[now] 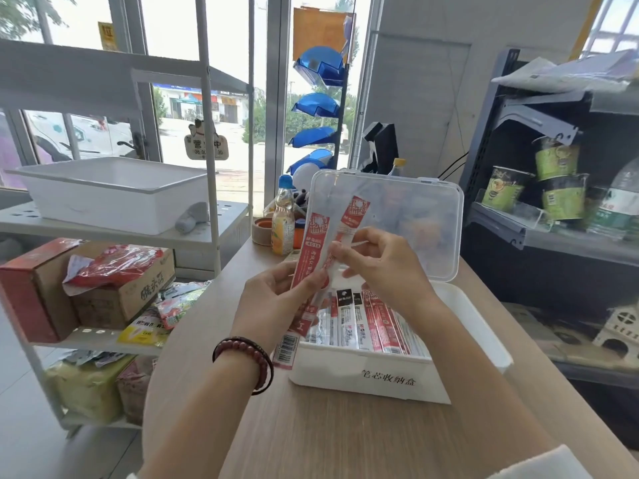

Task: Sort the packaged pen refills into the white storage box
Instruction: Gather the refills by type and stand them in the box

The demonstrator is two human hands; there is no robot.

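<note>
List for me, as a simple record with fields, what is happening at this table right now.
Setting: wooden table, shelves of goods around it
Left hand: grips red refill packets, raised above the box
Right hand: pinches one of those packets
White storage box: open on the table
Clear lid: standing upright behind the box
Packaged refills: many already in the box, side by side
Bead bracelet: on the left wrist
</note>
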